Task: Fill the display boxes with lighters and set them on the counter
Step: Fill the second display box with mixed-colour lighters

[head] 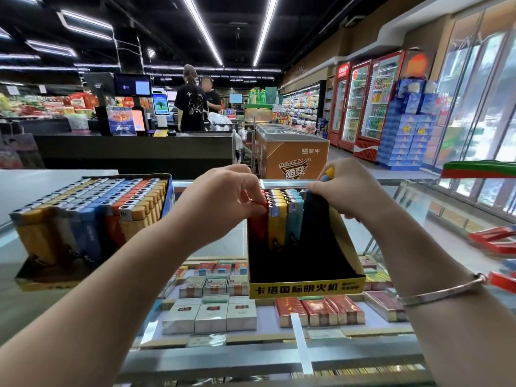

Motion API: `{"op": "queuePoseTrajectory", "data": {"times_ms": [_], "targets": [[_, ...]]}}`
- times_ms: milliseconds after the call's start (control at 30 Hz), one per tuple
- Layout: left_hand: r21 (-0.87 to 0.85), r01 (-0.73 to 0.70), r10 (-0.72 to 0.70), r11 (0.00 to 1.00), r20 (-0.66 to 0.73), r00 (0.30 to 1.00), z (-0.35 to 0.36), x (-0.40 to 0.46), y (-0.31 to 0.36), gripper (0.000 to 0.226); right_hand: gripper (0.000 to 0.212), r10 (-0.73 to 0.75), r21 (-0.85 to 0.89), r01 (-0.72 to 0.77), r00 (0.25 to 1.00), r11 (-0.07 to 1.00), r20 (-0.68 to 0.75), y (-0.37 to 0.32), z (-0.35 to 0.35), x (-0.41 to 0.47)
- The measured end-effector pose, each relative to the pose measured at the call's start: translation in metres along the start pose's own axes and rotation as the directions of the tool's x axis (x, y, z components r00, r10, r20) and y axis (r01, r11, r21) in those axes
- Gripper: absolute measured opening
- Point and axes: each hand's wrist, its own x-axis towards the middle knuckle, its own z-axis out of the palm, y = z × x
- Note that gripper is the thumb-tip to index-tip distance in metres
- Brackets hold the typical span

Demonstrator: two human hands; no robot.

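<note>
A yellow-edged black display box stands on the glass counter in front of me. Rows of red, yellow and light-blue lighters fill its back half; the front half is bare. My left hand pinches a red lighter at the left end of the front row. My right hand holds a few lighters, yellow and blue tips showing above the fingers, and touches the box's right back corner. A second display box, full of yellow, grey, blue and orange lighters, stands at the left.
Cigarette packs lie under the glass. Red packs sit at the right edge of the counter. Beyond stand a black checkout counter with two persons, an orange chest freezer and red drink fridges.
</note>
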Motion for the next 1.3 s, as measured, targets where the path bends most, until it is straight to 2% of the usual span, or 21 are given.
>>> {"op": "queuePoseTrajectory", "data": {"times_ms": [133, 200, 233, 267, 333, 367, 400, 533, 600, 700, 800, 867, 967, 1067, 1200, 1267, 1300], "targets": [[0.01, 0.016, -0.016, 1.0, 0.033, 0.999, 0.0, 0.001, -0.003, 0.024, 0.017, -0.03, 0.028, 0.031, 0.999, 0.999, -0.01, -0.002, 0.0, -0.002], [-0.004, 0.036, -0.036, 0.999, 0.066, 0.997, 0.0, -0.001, -0.005, 0.024, 0.024, -0.086, 0.164, 0.11, 0.985, 0.98, -0.148, -0.004, -0.001, -0.004], [-0.015, 0.046, -0.044, 0.999, 0.073, 0.996, 0.0, -0.001, -0.005, 0.019, 0.028, -0.097, 0.29, 0.161, 0.97, 0.943, -0.223, -0.006, -0.002, -0.005], [-0.021, 0.054, -0.052, 0.998, 0.068, 0.996, 0.0, -0.002, -0.004, 0.012, 0.029, -0.081, 0.459, 0.196, 0.963, 0.866, -0.258, -0.007, -0.005, -0.006], [-0.023, 0.046, -0.046, 0.999, 0.014, 0.999, 0.0, -0.002, 0.0, 0.006, 0.033, -0.025, 0.793, 0.141, 0.987, 0.592, -0.156, -0.011, -0.012, -0.008], [-0.034, 0.03, -0.031, 0.999, -0.021, 0.999, 0.0, -0.002, 0.003, 0.008, 0.036, -0.022, 0.886, 0.073, 0.997, 0.457, -0.07, -0.012, -0.013, -0.01], [-0.052, 0.013, -0.015, 0.999, -0.047, 0.999, 0.001, -0.003, 0.006, 0.009, 0.039, -0.03, 0.924, 0.012, 1.0, 0.383, -0.001, -0.014, -0.012, -0.011], [-0.117, -0.038, 0.028, 0.992, -0.089, 0.996, 0.008, -0.004, 0.015, 0.029, 0.037, -0.065, 0.948, -0.07, 0.993, 0.309, 0.094, -0.02, -0.001, -0.014], [-0.107, -0.059, 0.051, 0.993, -0.077, 0.996, 0.013, -0.004, 0.019, 0.042, 0.038, -0.066, 0.953, -0.082, 0.992, 0.291, 0.105, -0.025, 0.001, -0.016], [-0.11, -0.075, 0.068, 0.991, -0.07, 0.995, 0.02, -0.004, 0.023, 0.048, 0.039, -0.086, 0.94, -0.059, 0.992, 0.336, 0.093, -0.029, 0.003, -0.019], [-0.249, -0.053, 0.021, 0.967, -0.132, 0.991, 0.022, -0.004, 0.022, 0.028, 0.038, -0.137, 0.928, -0.025, 0.987, 0.372, 0.082, -0.032, 0.005, -0.021], [-0.391, 0.013, -0.076, 0.92, -0.146, 0.986, 0.019, -0.002, 0.019, 0.018, 0.036, -0.168, 0.926, -0.01, 0.983, 0.377, 0.079, -0.034, 0.004, -0.022], [-0.585, 0.115, -0.193, 0.803, -0.071, 0.979, 0.014, 0.002, 0.015, 0.018, 0.031, -0.14, 0.937, 0.0, 0.989, 0.348, 0.052, -0.035, 0.002, -0.022], [-0.61, 0.149, -0.195, 0.778, -0.01, 0.981, 0.013, 0.002, 0.014, 0.023, 0.026, -0.149, 0.956, 0.016, 0.988, 0.292, 0.029, -0.037, 0.001, -0.023], [-0.622, 0.08, -0.174, 0.779, -0.091, 0.98, 0.014, 0.001, 0.018, 0.022, 0.025, -0.227, 0.965, 0.0, 0.972, 0.262, 0.062, -0.034, -0.002, -0.024], [-0.655, 0.046, -0.188, 0.754, -0.148, 0.971, 0.011, 0.001, 0.018, 0.024, 0.028, -0.201, 0.951, 0.019, 0.979, 0.309, 0.046, -0.03, -0.004, -0.023], [-0.659, 0.035, -0.195, 0.751, -0.171, 0.966, 0.009, 0.001, 0.017, 0.025, 0.029, -0.147, 0.927, 0.053, 0.989, 0.37, 0.002, -0.027, -0.006, -0.021]]}}
